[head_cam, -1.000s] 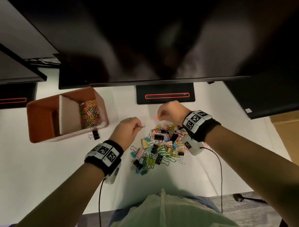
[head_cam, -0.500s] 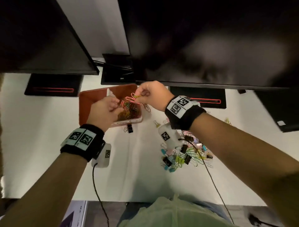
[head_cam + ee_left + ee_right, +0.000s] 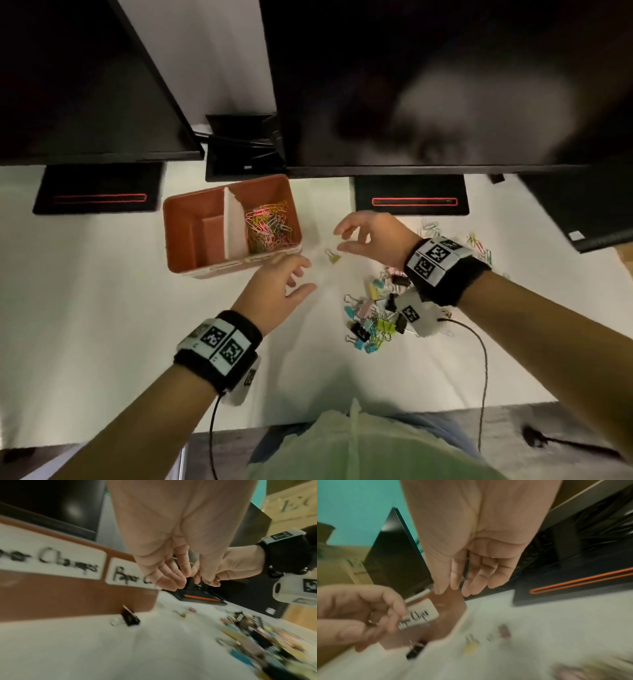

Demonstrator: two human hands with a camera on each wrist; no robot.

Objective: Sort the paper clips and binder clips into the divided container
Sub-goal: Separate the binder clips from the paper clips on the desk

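Note:
The brown divided container (image 3: 171,236) stands at the back left of the white table. Its right compartment holds several coloured paper clips (image 3: 269,226); the left one looks empty. Labels on its front (image 3: 68,595) read "Paper Clamps" and "Paper Clips". My left hand (image 3: 306,275) hovers just right of the container's front corner, fingers relaxed, holding nothing. My right hand (image 3: 339,238) hangs with loose fingers just above a yellow binder clip (image 3: 334,257). A mixed pile of clips (image 3: 373,315) lies under my right wrist. A black binder clip (image 3: 130,616) sits against the container's front.
Dark monitors overhang the back of the table, with their stands (image 3: 411,200) behind the hands. Loose paper clips (image 3: 478,243) lie at the far right. A wrist cable (image 3: 484,359) trails over the table's front edge.
Both hands held paper clips over the container's right compartment half a second ago. They have let go and drawn back to the right, now with nothing in them.

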